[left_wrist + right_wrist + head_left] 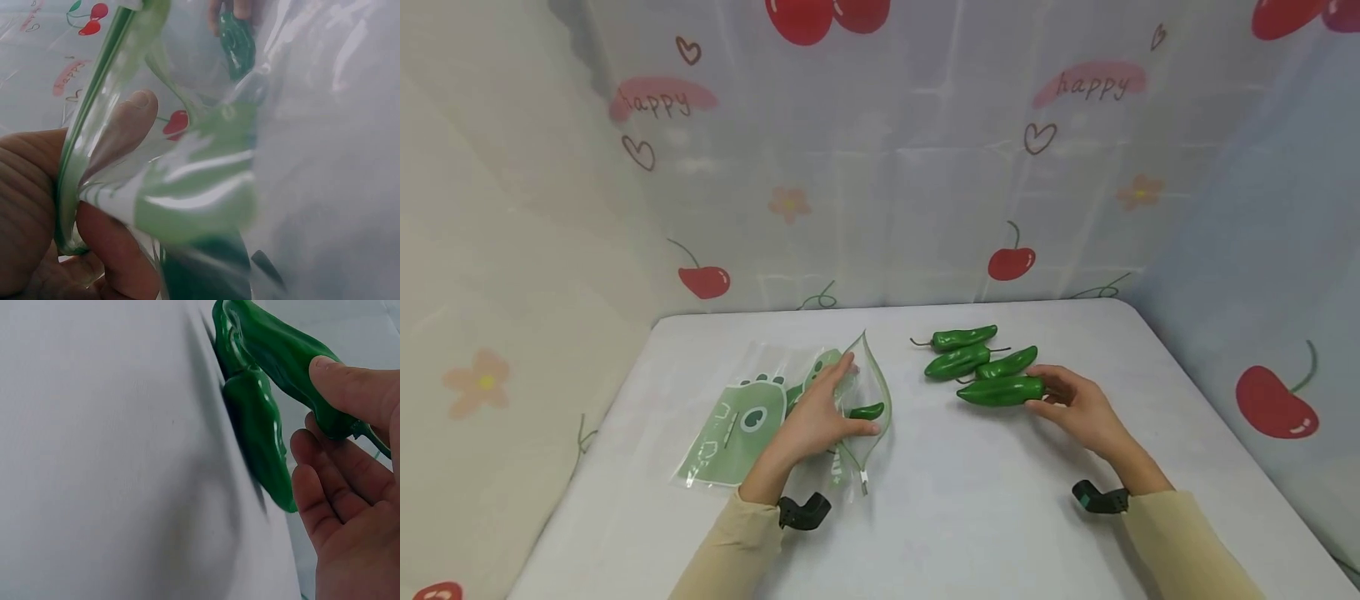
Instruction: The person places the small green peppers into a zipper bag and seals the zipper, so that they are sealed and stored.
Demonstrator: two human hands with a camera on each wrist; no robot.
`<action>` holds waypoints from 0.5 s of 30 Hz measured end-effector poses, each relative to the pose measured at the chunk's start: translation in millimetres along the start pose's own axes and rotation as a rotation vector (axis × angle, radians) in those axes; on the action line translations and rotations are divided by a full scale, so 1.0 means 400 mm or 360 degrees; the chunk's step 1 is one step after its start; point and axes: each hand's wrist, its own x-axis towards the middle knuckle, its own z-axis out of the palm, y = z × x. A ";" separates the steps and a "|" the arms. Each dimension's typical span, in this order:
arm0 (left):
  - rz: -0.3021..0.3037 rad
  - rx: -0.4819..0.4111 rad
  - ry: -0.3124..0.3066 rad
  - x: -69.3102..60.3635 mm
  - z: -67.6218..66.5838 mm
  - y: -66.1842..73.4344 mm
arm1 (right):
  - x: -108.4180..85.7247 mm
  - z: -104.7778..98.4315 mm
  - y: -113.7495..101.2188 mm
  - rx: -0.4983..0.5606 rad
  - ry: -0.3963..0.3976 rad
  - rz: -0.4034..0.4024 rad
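At the left of the table a clear zip bag (880,379) with a green cartoon print lies with its mouth gaping toward the right. My left hand (812,421) grips the bag by its green-edged mouth, thumb and fingers spread apart. A green pepper (867,412) shows inside the bag, near the mouth. In the right wrist view, my right hand (350,456) pinches another green pepper (281,350) by its stem end, thumb on top and fingers beneath. Several green peppers (957,362) lie just beyond the held one in the head view.
A white cloth covers the table (955,517). Printed curtains (880,217) with cherries and hearts hang behind it and along both sides. A small zip slider (864,482) hangs at the near end of the bag's mouth. Each wrist carries a black camera (803,512).
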 end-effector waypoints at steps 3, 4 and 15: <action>-0.0007 -0.0008 -0.0004 -0.001 0.000 0.001 | 0.003 0.005 -0.016 0.0008 0.0003 -0.0015; -0.0009 -0.0009 -0.0006 -0.001 0.001 0.001 | 0.003 0.007 -0.021 0.0009 0.0004 -0.0019; -0.0003 0.0016 -0.0008 0.003 0.006 0.000 | 0.010 0.043 -0.090 0.0031 0.0022 -0.0061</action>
